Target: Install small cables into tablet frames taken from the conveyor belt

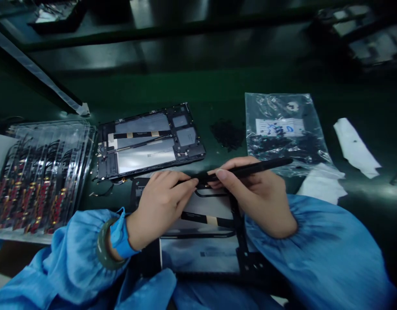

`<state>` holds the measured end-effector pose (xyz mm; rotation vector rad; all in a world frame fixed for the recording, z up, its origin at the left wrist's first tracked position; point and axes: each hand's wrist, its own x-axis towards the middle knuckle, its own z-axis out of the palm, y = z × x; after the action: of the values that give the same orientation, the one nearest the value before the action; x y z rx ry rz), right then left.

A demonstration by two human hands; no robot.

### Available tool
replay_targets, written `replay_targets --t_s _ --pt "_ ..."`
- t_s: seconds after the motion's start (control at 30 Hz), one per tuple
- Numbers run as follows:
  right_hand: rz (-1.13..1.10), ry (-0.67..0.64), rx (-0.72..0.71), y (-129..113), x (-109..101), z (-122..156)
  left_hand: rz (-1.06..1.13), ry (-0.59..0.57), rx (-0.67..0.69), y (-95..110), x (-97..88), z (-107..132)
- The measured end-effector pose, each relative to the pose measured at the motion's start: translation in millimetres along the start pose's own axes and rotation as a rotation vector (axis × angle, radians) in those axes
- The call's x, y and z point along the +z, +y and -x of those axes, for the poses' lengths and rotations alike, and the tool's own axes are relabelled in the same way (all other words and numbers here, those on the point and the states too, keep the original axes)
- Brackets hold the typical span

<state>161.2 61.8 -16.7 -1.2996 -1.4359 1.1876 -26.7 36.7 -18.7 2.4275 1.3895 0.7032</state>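
Note:
In front of me lies a tablet housing (200, 254), its silver inner panel and a black flat cable showing. My right hand (254, 191) grips a slim black tool that looks like tweezers (263, 167), its rear end pointing right and its tip toward my left hand. My left hand (164, 198) is closed in a pinch over the housing's far edge, thumb and forefinger close to the tip. Whatever sits between those fingers is hidden. A blue band and a green bangle circle my left wrist.
Beyond lies a second opened tablet housing (146, 144). Clear trays (52, 172) of red and black parts are stacked at left. A pile of small black pieces (228, 133) lies beside a labelled plastic bag (282, 125). White paper pieces (355, 146) are on the right.

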Motion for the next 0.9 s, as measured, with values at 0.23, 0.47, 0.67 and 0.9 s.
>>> replay_targets --t_s 0.23,0.47,0.67,0.9 --pt "-0.031 -0.007 -0.009 1 0 0 -0.186 -0.067 0.112 -1 -0.2 1" --pt "-0.047 -0.005 -0.013 2 0 0 -0.44 -0.105 0.197 2 -3.7 3" --pt "-0.083 -0.001 0.002 2 0 0 -0.381 -0.169 0.215 -2 -6.0 7" --pt "-0.089 0.016 0.005 0 2 0 -0.529 -0.25 0.28 7 -12.5 9"
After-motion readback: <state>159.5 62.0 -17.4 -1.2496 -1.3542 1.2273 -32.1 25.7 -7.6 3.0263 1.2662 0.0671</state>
